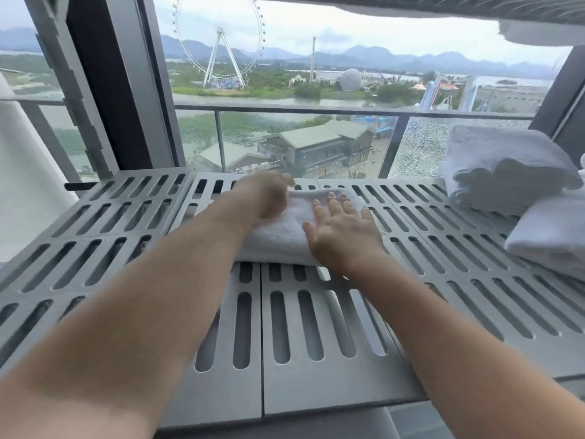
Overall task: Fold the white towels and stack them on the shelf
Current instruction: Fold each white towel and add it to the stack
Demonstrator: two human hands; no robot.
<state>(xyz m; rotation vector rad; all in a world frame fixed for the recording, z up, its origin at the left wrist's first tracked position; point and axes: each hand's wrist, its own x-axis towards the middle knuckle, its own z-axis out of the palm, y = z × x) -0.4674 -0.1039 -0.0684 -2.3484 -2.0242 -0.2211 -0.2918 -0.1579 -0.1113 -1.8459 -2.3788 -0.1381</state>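
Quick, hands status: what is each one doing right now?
Left hand: on the towel, too blurred to tell its grip.
Right hand: open, flat on the towel, pressing it.

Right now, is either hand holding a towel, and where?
Right hand lies flat on the right half of the folded towel, gripping nothing. Left hand is blurred over its left part; grip cannot be told.

The slatted shelf (316,343) lies bare from 6 round to 9 o'clock of the folded towel (285,232). At 3 o'clock open slats run as far as the towel pile (506,172), which blocks the 2 o'clock corner. Another towel (550,239) sits at 4 o'clock. The window glass (316,147) closes off 12 o'clock just behind the shelf's back edge. An upper shelf (474,6) caps the space overhead.
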